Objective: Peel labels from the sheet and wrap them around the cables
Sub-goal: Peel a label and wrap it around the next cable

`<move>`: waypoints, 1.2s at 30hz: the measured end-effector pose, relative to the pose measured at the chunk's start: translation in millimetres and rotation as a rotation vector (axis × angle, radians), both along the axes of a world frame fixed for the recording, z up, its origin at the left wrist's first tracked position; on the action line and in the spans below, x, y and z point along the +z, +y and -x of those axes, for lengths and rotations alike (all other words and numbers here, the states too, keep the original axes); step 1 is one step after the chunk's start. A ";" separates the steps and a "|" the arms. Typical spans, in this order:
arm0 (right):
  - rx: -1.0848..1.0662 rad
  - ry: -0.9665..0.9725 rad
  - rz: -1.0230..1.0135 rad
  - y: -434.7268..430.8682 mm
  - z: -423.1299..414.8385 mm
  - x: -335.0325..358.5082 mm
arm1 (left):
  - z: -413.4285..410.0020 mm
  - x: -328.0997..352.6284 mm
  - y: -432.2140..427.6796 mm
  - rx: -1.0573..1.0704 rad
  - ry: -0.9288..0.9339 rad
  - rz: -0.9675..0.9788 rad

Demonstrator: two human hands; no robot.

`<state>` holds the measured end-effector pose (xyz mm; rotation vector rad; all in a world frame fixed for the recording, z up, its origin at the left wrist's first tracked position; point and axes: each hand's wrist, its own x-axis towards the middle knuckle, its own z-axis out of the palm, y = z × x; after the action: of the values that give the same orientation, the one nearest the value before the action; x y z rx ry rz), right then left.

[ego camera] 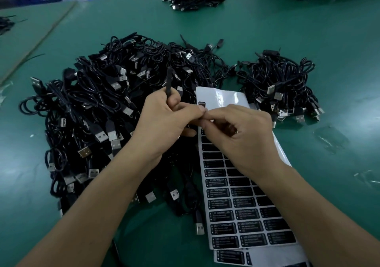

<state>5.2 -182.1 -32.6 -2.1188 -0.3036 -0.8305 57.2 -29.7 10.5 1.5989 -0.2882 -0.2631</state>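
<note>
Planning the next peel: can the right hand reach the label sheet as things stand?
Probably yes: the label sheet lies uncovered directly under the right hand, though its fingers are busy pinching the cable.

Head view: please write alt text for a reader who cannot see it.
A person's left hand grips a black cable while the right hand pinches it where the fingertips meet, above a partly used label sheet. A large pile of black USB cables lies left, a smaller pile right, on a green table.
</note>
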 end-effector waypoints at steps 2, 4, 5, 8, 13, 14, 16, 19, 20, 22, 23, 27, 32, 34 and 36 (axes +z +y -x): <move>0.018 0.052 -0.080 1.0 0.6 1.2 | -1.4 -0.8 0.5 0.005 -0.011 0.001; 0.027 0.119 -0.214 0.8 0.9 2.0 | -2.0 -1.6 0.9 0.002 -0.031 -0.019; 0.026 0.152 -0.270 -0.6 0.3 2.3 | -2.0 -1.7 1.2 0.000 -0.037 -0.033; 0.030 0.237 -0.324 -6.2 -2.0 3.3 | -1.1 -1.4 1.3 -0.032 -0.047 -0.045; 0.034 0.263 -0.347 -7.1 -3.0 4.6 | 0.9 1.2 0.4 -0.071 -0.045 -0.051; 0.034 0.261 -0.354 -7.3 -3.0 4.9 | 1.2 1.5 0.5 -0.080 -0.049 -0.056; 0.033 0.251 -0.358 -7.9 -3.1 5.5 | 1.1 1.2 0.5 -0.098 -0.060 -0.069; 0.023 0.245 -0.348 -6.3 -3.2 5.1 | 1.1 -1.1 0.9 -0.070 -0.069 -0.074; 0.019 0.248 -0.347 -5.7 -3.4 4.9 | 0.9 -2.2 0.6 -0.048 -0.074 -0.080; 0.011 0.251 -0.374 -5.7 -4.6 5.3 | 0.3 -2.2 -1.7 -0.012 -0.072 -0.089; 0.003 0.244 -0.400 -6.6 -5.3 5.2 | 0.6 -0.6 -3.2 0.000 -0.044 -0.088; -0.029 0.219 -0.506 -11.5 -8.3 5.3 | -2.9 1.2 -1.0 0.028 0.051 -0.025; -0.015 0.224 -0.678 -14.0 -9.2 6.3 | -1.2 0.3 1.2 -0.020 -0.091 -0.147; 0.006 0.218 -0.745 -15.2 -9.0 8.7 | -0.7 0.1 0.7 -0.037 -0.122 -0.165; 0.081 0.229 -0.818 -14.8 -8.3 12.0 | -0.3 -1.4 0.1 -0.046 -0.144 -0.170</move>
<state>13.5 -196.9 -20.6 -1.3970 0.0733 -0.5247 57.5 -29.6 9.1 1.7840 -0.4229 -0.2121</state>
